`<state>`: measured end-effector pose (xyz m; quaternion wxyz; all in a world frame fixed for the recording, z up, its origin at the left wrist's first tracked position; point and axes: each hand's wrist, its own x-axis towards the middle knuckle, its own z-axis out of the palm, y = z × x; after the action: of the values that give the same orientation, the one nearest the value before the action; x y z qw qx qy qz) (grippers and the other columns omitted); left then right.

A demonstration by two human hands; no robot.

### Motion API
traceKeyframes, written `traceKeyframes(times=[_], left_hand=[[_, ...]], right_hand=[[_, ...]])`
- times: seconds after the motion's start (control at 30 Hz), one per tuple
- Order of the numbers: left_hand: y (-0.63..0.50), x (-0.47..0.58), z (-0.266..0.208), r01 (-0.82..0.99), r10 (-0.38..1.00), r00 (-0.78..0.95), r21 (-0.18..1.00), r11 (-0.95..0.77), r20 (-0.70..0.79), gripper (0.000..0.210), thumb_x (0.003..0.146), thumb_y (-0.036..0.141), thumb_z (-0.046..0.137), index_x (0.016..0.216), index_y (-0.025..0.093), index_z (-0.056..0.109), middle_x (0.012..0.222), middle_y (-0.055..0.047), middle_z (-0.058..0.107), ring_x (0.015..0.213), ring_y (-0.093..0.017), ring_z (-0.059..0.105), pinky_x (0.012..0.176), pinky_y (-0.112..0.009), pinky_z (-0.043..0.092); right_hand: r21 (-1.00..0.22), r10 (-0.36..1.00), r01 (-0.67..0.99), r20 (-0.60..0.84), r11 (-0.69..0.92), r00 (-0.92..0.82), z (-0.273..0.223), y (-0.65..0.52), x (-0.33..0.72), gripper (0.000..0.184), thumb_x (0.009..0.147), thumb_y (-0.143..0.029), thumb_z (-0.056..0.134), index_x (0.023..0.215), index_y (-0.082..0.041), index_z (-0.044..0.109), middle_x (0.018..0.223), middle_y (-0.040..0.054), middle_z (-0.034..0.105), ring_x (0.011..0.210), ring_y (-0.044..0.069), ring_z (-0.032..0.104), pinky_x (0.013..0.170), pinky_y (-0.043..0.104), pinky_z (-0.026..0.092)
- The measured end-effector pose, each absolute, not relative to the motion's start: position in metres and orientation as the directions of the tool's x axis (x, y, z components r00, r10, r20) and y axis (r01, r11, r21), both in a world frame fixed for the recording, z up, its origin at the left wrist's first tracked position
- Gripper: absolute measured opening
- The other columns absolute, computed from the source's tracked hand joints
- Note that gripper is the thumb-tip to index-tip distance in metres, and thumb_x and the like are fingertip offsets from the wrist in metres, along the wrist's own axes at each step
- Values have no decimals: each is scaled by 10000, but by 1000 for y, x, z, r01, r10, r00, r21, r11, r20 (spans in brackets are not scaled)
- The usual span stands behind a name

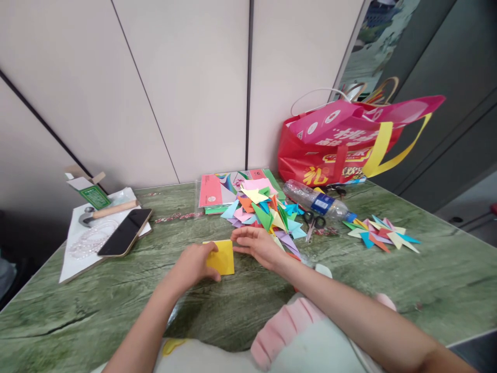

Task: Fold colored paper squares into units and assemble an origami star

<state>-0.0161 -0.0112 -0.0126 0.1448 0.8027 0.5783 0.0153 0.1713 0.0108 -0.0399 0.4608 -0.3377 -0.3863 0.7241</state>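
Observation:
A square of folded yellow paper [224, 258] is held at its left side by my left hand [199, 261], with the thumb low and the fingers along the upper edge. Just right of the paper is my right hand [256, 246], fingers stretched out and slightly apart, with nothing visible in them. Its fingertips are close to the paper's upper right corner; whether they touch it I cannot tell. Behind the right hand lies a heap of folded coloured paper pieces [267, 210].
Scissors [312, 221], a plastic bottle [320, 201] and a folded paper star [382, 233] lie to the right. A red bag [337, 145] stands behind. Paper packs [213, 191] lie at the back. On the left are a phone [126, 232], a hammer [108, 211] and a small box [91, 191].

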Motion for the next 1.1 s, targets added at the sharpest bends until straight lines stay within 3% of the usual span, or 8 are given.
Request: traceKeyframes(times=[0.27, 0.47, 0.67, 0.77, 0.9, 1.0, 1.1], left_hand=[[-21, -9, -12, 907, 897, 417, 140, -398, -147, 373, 620, 213, 654, 972, 170, 536, 991, -94, 618, 845, -258, 598, 694, -304, 404], [-22, -6, -12, 902, 892, 432, 79, -424, -134, 437, 620, 351, 671, 984, 156, 530, 999, -114, 604, 834, -288, 592, 669, -333, 414], [-21, -3, -11, 907, 898, 420, 36, -420, -132, 383, 618, 373, 673, 911, 154, 556, 936, -93, 615, 791, -267, 602, 640, -310, 412], [-18, -6, -9, 919, 909, 393, 60, -389, -141, 392, 594, 402, 682, 878, 152, 577, 904, -89, 629, 782, -268, 608, 632, -301, 405], [-17, -7, -6, 920, 912, 390, 90, -381, -129, 294, 652, 346, 644, 871, 156, 592, 885, -88, 638, 795, -258, 611, 644, -293, 401], [-18, -6, -3, 913, 906, 407, 72, -401, -113, 138, 751, 267, 533, 814, 167, 604, 845, -82, 642, 753, -229, 616, 619, -280, 400], [-21, -3, -2, 906, 903, 422, 43, -420, -76, 200, 809, 212, 420, 744, 174, 606, 787, -71, 644, 692, -203, 616, 575, -265, 404]], right_hand=[[-856, 902, -395, -169, -335, -398, -42, 12, 173, 209, 554, -186, 700, 749, -158, 630, 792, 16, 604, 776, 149, 572, 725, 408, 493], [-807, 909, -504, -93, -308, -407, -39, 11, 172, 184, 561, -139, 700, 734, -136, 635, 770, 16, 605, 819, 152, 563, 809, 437, 471], [-823, 896, -492, -46, -285, -441, -39, 11, 172, 190, 566, -150, 704, 741, -132, 635, 816, 23, 603, 846, 154, 559, 835, 421, 454], [-870, 907, -425, -57, -250, -417, -41, 11, 171, 197, 583, -175, 688, 769, -144, 634, 833, 22, 602, 825, 144, 563, 809, 390, 461], [-983, 938, -171, 2, -61, -346, -43, 12, 169, 179, 616, -153, 626, 796, -145, 624, 809, 26, 611, 760, 128, 569, 776, 342, 458], [-995, 933, -7, 99, 103, -347, -46, 11, 168, 241, 623, -110, 575, 860, -154, 597, 845, 33, 610, 755, 126, 578, 723, 299, 471], [-982, 904, 71, 130, 174, -407, -52, 10, 168, 366, 610, -92, 565, 965, -178, 553, 962, 42, 579, 650, 90, 574, 612, 247, 481]])
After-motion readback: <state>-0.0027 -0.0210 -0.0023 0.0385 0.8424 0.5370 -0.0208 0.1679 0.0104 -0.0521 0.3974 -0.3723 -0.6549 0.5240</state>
